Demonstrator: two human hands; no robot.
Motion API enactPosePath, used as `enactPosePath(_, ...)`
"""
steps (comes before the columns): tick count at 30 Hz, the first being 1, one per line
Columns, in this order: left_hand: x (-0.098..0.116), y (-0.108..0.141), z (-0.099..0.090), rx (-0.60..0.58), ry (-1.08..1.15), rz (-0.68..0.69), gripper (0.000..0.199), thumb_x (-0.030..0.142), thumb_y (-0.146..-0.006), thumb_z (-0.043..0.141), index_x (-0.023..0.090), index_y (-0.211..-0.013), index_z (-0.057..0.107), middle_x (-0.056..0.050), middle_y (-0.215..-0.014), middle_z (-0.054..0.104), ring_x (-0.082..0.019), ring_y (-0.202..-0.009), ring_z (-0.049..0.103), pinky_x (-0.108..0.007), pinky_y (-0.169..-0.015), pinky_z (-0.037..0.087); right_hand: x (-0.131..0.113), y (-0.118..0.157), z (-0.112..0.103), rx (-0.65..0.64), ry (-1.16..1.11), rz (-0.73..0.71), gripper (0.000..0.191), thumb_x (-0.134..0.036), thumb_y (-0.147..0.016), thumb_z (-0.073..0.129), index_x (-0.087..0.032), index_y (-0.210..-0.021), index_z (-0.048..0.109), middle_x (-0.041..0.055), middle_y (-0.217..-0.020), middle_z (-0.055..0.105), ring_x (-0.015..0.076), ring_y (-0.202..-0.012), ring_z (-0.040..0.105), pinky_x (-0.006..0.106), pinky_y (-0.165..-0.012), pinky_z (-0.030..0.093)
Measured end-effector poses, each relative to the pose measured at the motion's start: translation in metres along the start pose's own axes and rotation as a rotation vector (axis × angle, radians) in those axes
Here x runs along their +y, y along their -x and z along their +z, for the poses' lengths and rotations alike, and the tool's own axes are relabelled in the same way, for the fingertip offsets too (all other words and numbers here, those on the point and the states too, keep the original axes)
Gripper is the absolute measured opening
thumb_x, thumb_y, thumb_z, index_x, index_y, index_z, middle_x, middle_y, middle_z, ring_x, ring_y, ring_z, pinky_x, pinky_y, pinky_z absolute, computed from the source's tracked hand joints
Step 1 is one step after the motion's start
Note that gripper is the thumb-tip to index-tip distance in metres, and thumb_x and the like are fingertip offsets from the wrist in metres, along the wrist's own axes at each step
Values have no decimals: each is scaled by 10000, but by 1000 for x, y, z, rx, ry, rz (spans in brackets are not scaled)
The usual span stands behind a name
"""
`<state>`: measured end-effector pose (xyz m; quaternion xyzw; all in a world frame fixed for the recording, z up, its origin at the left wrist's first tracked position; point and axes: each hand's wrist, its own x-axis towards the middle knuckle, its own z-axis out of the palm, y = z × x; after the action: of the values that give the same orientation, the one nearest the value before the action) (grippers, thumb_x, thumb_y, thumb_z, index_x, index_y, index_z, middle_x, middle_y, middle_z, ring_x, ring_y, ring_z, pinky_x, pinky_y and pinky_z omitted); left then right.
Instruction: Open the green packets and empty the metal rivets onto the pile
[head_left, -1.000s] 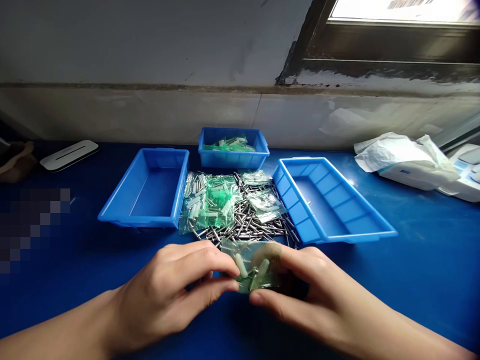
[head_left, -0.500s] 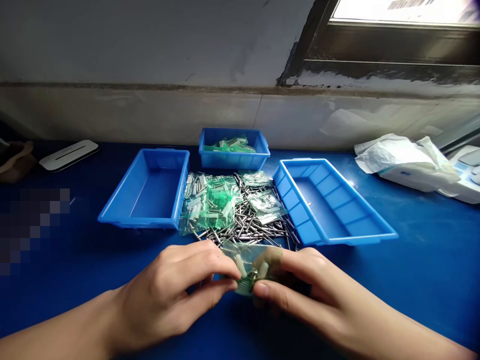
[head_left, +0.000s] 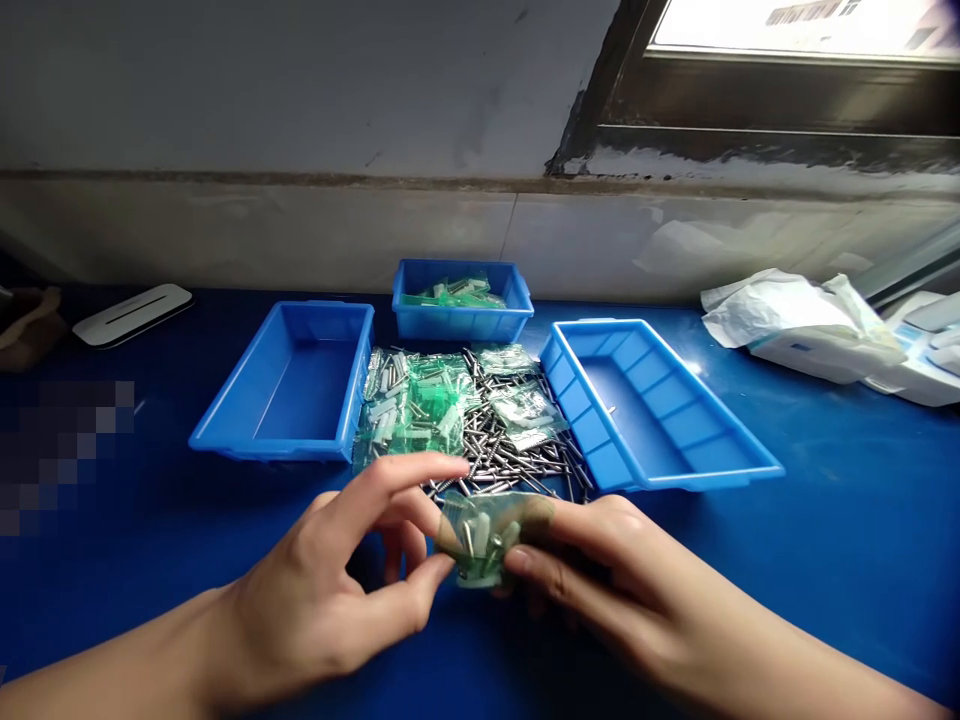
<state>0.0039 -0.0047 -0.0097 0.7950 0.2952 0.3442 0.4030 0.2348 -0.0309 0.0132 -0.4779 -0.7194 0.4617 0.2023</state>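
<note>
A small clear greenish plastic bag (head_left: 469, 510) with white plastic plugs and metal screws inside is held upright before me. My right hand (head_left: 592, 555) pinches its right side, thumb in front and fingers behind. At its left edge is my left hand (head_left: 375, 545), fingers spread, index raised above the bag. Its thumb tip is at the bag's lower left edge, and another fingertip shows through the film behind it. Just beyond lie a heap of loose metal screws (head_left: 499, 450), filled green-tinted bags (head_left: 420, 405) and clear bags (head_left: 525, 408).
Blue bins stand around the heap: a left bin (head_left: 289, 375), a right bin (head_left: 664, 410) with one small piece, and a back bin (head_left: 461, 318) holding green-tinted bags. A white flat device (head_left: 133, 315) lies far left. Crumpled white wrapping (head_left: 795, 320) sits right.
The left index finger has lifted off the bag and the left hand has opened, moving slightly left. The bag shows more upright, with the right hand still gripping it.
</note>
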Motion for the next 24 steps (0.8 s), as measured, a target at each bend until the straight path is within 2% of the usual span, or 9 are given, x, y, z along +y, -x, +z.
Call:
enactPosePath(2,0,-1,-1,-15,37,-63,581,21,-846,651,347,-1306,513,100,-812,689,-69,-678,657,-94,-692,534,3,-1,2,-36,7,31,259,-334,-999,478,-207,-841,639,-14,-657,615,140,-552,534,241,-532,404)
enactPosePath(4,0,-2,-2,-63,44,-66,379,33,-846,688,301,-1110,635,94,-818,692,-62,-705,650,-88,-707,517,7,0,4,-43,43,47,289,-334,-995,485,-209,-746,566,-41,-605,519,116,-508,443,237,-495,346)
enactPosePath(6,-1,-2,-2,-101,49,-58,224,46,-865,691,252,-946,661,85,-835,696,-61,-728,648,-95,-714,504,11,1,7,-1,105,27,349,-340,-991,496,-227,-664,451,-68,-565,400,104,-480,349,246,-465,285)
enactPosePath(9,-1,0,-1,-105,72,-60,210,71,-896,686,252,-990,637,75,-905,722,-80,-799,679,-125,-766,511,14,2,9,86,182,-69,411,-326,-1008,490,-243,-634,342,-86,-542,312,99,-454,286,254,-440,258)
enactPosePath(11,1,1,0,-99,99,-58,213,86,-899,696,253,-1012,629,72,-934,729,-89,-829,690,-134,-791,517,10,2,9,118,183,-130,351,-292,-1004,525,-237,-667,442,-76,-551,435,95,-455,386,223,-454,339)
enactPosePath(14,6,-1,-3,-140,156,-70,206,108,-889,716,231,-1034,638,56,-971,719,-107,-896,689,-148,-844,522,1,2,11,155,58,-180,45,-249,-923,660,-244,-897,623,-42,-760,706,112,-602,633,173,-570,496)
enactPosePath(17,11,-4,-6,-239,155,-32,295,118,-887,705,228,-1153,644,23,-1110,689,-140,-1029,656,-181,-948,506,-4,4,13,222,-39,-216,111,-272,-874,691,-263,-961,623,-39,-800,733,135,-610,671,178,-544,532)
enactPosePath(22,10,0,-4,-172,61,17,422,59,-899,610,281,-1258,617,12,-1162,633,-130,-1048,638,-158,-987,490,-1,5,9,288,49,-292,220,-98,-846,526,-282,-937,604,-54,-729,688,125,-534,631,184,-522,534)
enactPosePath(24,8,3,-1,-69,23,8,450,48,-884,626,306,-1251,590,12,-1184,578,-109,-961,646,-142,-918,524,1,4,6,302,80,-314,305,-61,-843,470,-302,-961,613,-66,-740,690,124,-576,652,182,-566,542)
